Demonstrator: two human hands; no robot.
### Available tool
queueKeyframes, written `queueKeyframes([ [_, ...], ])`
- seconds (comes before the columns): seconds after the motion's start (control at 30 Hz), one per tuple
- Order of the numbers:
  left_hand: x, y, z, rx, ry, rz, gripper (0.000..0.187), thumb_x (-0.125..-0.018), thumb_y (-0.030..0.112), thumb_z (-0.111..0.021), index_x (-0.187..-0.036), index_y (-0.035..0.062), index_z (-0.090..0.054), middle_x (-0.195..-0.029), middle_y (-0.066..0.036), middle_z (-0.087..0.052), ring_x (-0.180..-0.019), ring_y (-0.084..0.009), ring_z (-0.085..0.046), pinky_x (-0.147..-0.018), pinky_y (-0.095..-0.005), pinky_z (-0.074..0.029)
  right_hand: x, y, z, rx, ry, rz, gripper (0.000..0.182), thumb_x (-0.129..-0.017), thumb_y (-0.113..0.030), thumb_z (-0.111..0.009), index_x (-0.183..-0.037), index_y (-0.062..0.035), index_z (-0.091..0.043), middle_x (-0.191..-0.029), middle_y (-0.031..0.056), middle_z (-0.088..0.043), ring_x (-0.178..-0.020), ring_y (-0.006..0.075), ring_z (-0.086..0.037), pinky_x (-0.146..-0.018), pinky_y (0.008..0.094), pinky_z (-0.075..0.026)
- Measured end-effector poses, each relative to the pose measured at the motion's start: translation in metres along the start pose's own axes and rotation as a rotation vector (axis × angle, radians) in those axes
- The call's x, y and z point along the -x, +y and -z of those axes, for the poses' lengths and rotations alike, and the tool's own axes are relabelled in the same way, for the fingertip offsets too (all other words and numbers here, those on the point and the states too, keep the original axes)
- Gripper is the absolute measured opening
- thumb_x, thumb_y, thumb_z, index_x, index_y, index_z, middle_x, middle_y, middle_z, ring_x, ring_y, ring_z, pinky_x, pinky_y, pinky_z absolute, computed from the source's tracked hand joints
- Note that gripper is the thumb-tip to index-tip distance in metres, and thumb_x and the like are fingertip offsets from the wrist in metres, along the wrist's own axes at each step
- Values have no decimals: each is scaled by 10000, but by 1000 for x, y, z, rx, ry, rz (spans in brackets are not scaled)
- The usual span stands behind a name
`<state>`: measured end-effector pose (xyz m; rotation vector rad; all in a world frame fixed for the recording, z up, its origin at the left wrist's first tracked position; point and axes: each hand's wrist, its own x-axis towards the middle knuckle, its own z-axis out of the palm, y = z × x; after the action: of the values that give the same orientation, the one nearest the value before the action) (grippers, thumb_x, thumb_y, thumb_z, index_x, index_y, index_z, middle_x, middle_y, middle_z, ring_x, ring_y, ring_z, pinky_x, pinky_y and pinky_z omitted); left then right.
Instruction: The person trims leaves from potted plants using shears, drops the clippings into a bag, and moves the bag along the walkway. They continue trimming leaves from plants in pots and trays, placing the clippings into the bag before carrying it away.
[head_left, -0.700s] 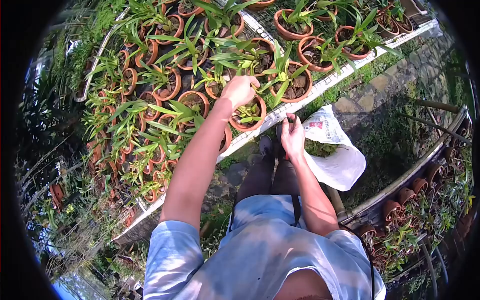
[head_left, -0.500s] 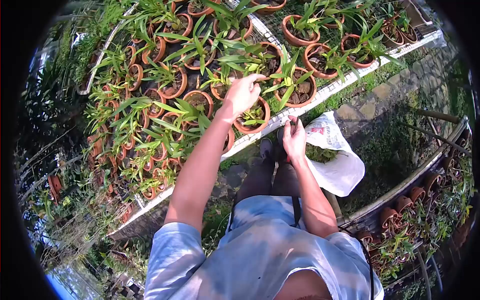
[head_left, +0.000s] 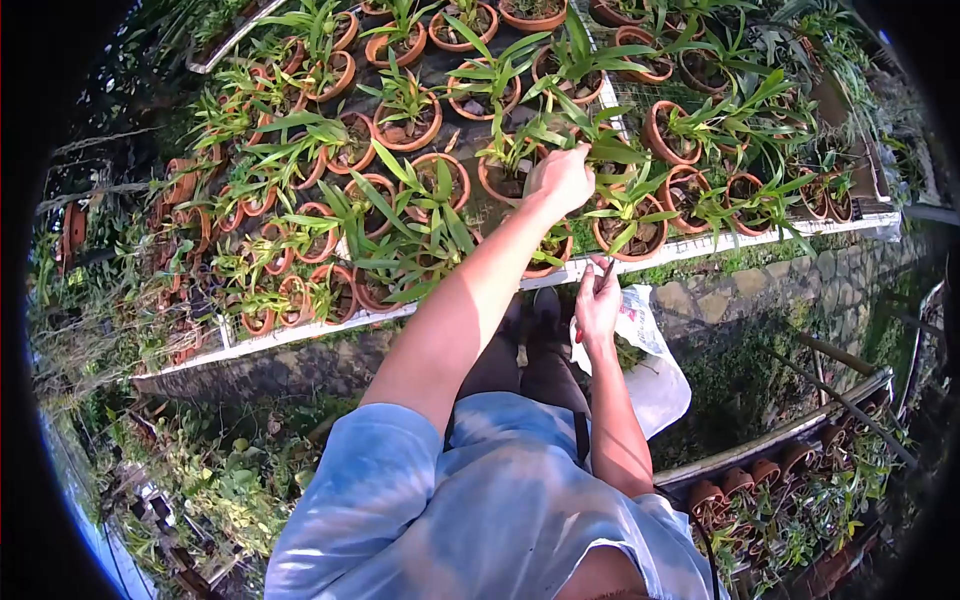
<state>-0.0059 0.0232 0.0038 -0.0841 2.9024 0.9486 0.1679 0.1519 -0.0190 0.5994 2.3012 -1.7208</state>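
My left hand [head_left: 562, 178] reaches out over a bench of potted green plants, its fingers closed on the long leaves of one plant [head_left: 600, 150] between terracotta pots. The nearest pot [head_left: 553, 250] sits just below that hand at the bench's front edge. Closer to my body, my right hand [head_left: 598, 300] is held above my legs and grips a small thin dark tool [head_left: 604, 270] that points up toward the bench.
The white-framed mesh bench [head_left: 700, 245] carries several rows of terracotta pots. A white plastic bag [head_left: 655, 375] lies on the ground by my right leg. A stone path [head_left: 800, 280] runs to the right, and a second row of pots [head_left: 760, 470] lines the lower right.
The view has swung, so the bench now sits higher and more level. My left hand went from hovering over a pot to closing on leaves farther right. The right hand stays near my legs.
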Motion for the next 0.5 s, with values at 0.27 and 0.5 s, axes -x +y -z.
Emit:
queueKeyframes([
  [0.27, 39, -17, -26, 232, 2, 50, 360, -932, 174, -546, -1251, 50, -654, -1070, -254, -704, -1038, -420, -656, -974, -482, -508, -6, -24, 0, 85, -32, 43, 303, -1028, -144, -547, -1280, 24, -557, -632, 26, -568, -556, 98, -487, -552, 308, -423],
  [0.5, 42, -33, 22, 228, 139, 151, 217, -915, 227, -642, -1030, 80, -751, -859, -195, -725, -836, -337, -713, -830, -426, -550, -30, -13, -6, 139, -15, 308, 287, -1033, -131, -533, -1282, 3, -581, -685, 54, -594, -595, 118, -503, -608, 330, -466],
])
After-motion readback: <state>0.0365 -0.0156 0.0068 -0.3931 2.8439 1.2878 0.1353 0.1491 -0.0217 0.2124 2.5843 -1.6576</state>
